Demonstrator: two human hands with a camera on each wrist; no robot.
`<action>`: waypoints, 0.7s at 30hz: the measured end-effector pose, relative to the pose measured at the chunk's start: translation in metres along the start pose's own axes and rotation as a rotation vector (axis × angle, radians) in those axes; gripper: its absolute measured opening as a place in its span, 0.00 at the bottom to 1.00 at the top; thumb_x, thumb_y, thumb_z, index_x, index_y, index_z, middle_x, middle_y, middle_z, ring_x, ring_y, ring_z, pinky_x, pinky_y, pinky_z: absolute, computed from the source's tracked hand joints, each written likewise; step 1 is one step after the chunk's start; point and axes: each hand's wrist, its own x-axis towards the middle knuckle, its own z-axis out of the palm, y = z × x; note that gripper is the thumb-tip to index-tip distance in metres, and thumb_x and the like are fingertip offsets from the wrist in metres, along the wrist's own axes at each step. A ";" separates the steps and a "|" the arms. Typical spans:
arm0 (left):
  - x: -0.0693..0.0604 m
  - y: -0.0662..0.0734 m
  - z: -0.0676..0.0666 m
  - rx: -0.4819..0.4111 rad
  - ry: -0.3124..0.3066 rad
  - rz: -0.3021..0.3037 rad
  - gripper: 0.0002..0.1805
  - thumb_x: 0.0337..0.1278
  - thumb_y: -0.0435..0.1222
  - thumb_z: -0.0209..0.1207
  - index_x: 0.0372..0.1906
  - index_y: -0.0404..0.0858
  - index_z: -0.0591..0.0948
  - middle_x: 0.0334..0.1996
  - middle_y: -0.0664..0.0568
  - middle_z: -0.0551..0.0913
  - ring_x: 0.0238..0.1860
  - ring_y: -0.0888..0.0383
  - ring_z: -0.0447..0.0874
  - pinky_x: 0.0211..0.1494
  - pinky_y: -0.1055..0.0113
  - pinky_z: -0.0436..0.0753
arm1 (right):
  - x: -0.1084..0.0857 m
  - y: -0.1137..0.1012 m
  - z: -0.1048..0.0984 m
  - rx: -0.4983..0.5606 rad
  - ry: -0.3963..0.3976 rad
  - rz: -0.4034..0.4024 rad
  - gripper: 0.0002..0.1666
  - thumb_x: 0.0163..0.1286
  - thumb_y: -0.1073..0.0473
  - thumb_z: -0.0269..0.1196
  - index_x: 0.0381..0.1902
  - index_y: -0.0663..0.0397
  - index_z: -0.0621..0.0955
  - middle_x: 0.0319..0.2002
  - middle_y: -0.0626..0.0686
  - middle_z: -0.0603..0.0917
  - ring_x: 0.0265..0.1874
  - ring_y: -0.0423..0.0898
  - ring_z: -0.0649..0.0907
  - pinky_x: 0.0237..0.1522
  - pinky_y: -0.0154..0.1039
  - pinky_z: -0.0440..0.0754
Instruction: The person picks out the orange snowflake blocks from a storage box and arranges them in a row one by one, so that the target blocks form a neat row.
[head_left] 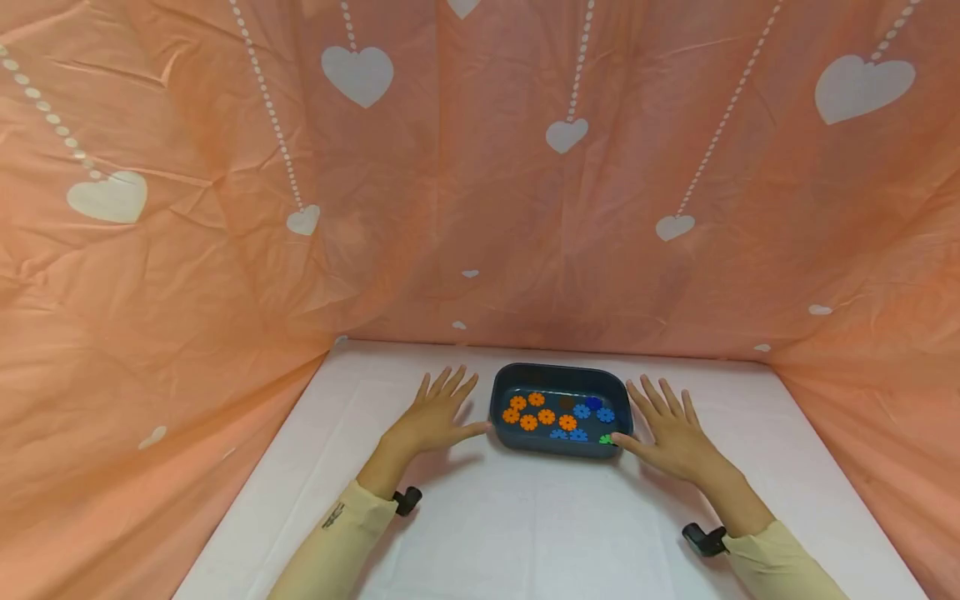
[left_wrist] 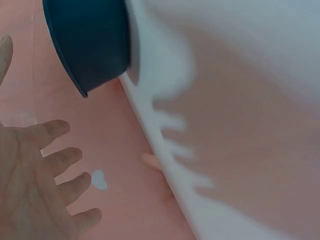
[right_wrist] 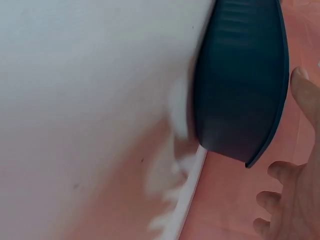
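Note:
A dark blue rectangular tray (head_left: 555, 447) stands on the white table, holding several small notched discs. Orange discs (head_left: 546, 417) lie in its left and middle part, light blue discs (head_left: 581, 412) and one dark blue disc (head_left: 594, 403) toward the right, and a green disc (head_left: 606, 439) in the near right corner. My left hand (head_left: 433, 421) is spread at the tray's left side, thumb pointing at its wall. On the other side my right hand (head_left: 671, 435) is spread too, its thumb over the near right corner. Whether either thumb touches the tray I cannot tell.
The white tabletop (head_left: 525, 525) reaches back to an orange cloth (head_left: 510, 200) printed with white hearts, which also hangs on both sides. A black wrist device (head_left: 407, 501) sits at the left sleeve and another black device (head_left: 704, 540) at the right sleeve.

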 end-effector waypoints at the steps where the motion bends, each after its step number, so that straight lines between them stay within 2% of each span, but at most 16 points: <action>1: 0.002 0.002 0.000 -0.002 -0.001 0.006 0.54 0.70 0.68 0.57 0.88 0.44 0.55 0.88 0.42 0.47 0.87 0.39 0.39 0.85 0.36 0.38 | 0.001 -0.001 0.000 0.003 -0.003 -0.003 0.60 0.72 0.29 0.65 0.86 0.57 0.58 0.85 0.69 0.52 0.83 0.73 0.47 0.79 0.74 0.35; 13: 0.025 0.024 -0.003 0.036 -0.018 0.105 0.52 0.72 0.68 0.55 0.87 0.44 0.56 0.87 0.42 0.51 0.87 0.39 0.46 0.85 0.36 0.42 | 0.013 -0.012 0.005 0.014 -0.029 -0.036 0.61 0.73 0.29 0.65 0.86 0.61 0.57 0.85 0.70 0.52 0.83 0.73 0.49 0.81 0.70 0.39; 21: 0.046 0.037 0.002 0.015 -0.061 0.125 0.49 0.74 0.66 0.57 0.87 0.46 0.57 0.87 0.45 0.51 0.87 0.45 0.46 0.87 0.45 0.43 | 0.020 -0.016 0.013 0.041 -0.050 -0.042 0.64 0.72 0.28 0.65 0.85 0.65 0.54 0.85 0.71 0.49 0.83 0.73 0.49 0.82 0.68 0.42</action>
